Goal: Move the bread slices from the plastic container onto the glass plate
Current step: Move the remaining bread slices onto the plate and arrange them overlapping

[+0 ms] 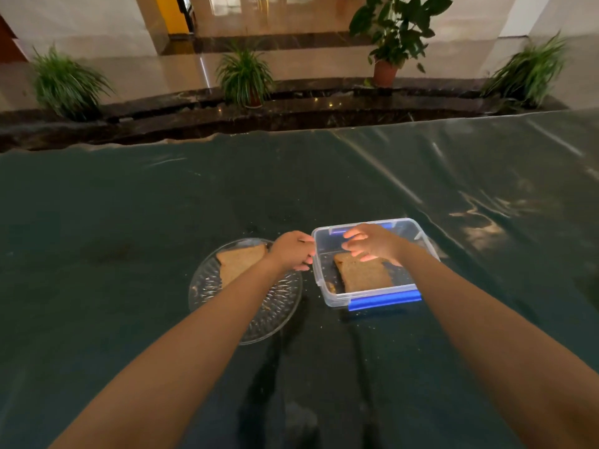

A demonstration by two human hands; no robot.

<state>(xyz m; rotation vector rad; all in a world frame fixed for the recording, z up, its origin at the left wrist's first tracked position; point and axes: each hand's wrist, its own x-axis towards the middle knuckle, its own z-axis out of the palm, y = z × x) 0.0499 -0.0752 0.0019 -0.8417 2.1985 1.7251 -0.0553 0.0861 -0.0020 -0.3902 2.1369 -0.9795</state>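
Note:
A clear plastic container [418, 236] with blue clips sits right of centre on the dark table. A brown bread slice [364, 275] lies inside it. My right hand [372, 243] hovers over the container just above that slice, fingers spread, holding nothing. My left hand [291, 251] grips the container's left rim. To the left sits the glass plate [275, 314], with one bread slice [238, 262] lying on its far part; my left forearm crosses over the plate.
The dark green glossy table cover [129, 238] stretches wide all around. Crumbs lie near the container. Beyond the table's far edge runs a dark stone ledge with potted plants [244, 76].

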